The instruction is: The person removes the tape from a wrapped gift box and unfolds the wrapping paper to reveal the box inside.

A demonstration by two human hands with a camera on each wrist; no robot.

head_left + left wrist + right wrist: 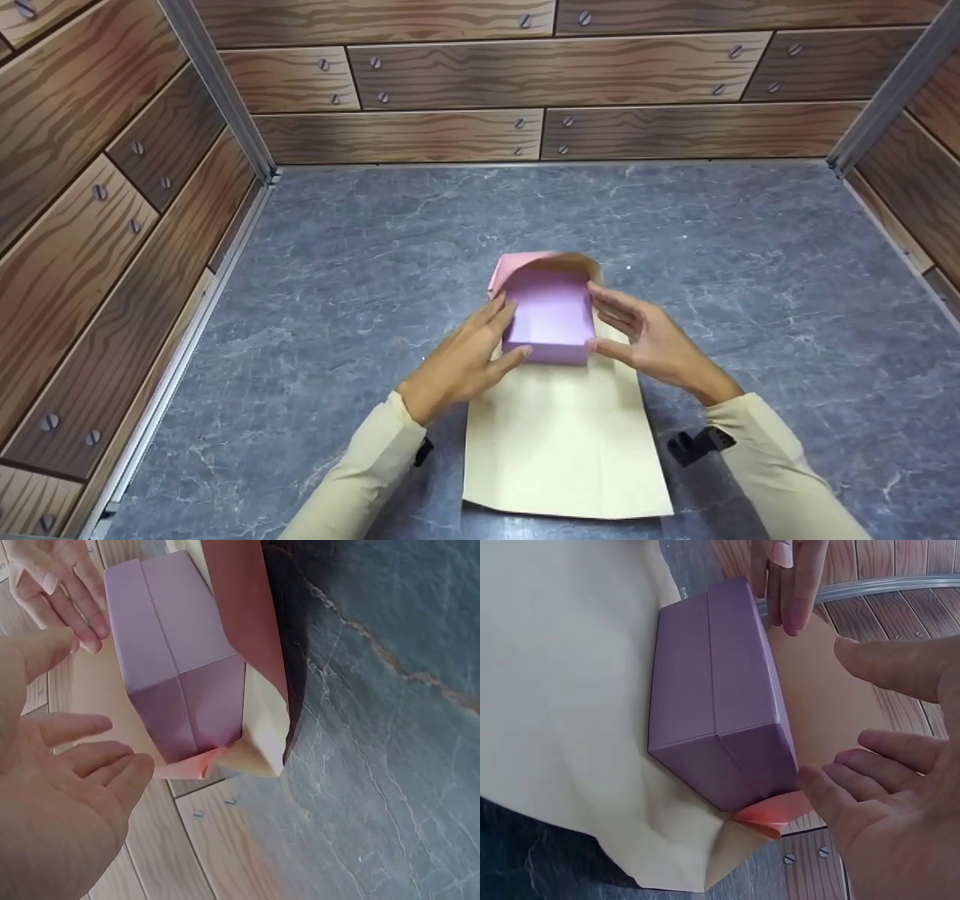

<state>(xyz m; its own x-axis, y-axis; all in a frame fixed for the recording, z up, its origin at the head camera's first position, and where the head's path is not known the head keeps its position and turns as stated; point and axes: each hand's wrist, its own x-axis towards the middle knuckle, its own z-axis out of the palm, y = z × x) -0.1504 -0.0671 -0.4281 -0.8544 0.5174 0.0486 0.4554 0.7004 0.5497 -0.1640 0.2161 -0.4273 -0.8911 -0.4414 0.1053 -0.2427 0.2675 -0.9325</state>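
Observation:
A purple lidded box (551, 311) sits on the far part of a long sheet of wrapping paper (566, 442), cream on its upper face. Behind the box the paper's far end stands up in a curve, and a pink piece (517, 264) shows at its back left. My left hand (465, 364) is at the box's left side, fingers extended and thumb near the front corner. On the opposite side, my right hand (649, 341) has its fingertips at the box's right edge, thumb spread toward the front. Both wrist views show spread, loosely bent fingers beside the box (176, 630).
Grey marbled tabletop (337, 300) surrounds the paper. Wood-patterned panels (450, 75) wall the back and both sides, with metal rails (225, 90) at the corners. A black wrist mount (701, 444) is on the right sleeve.

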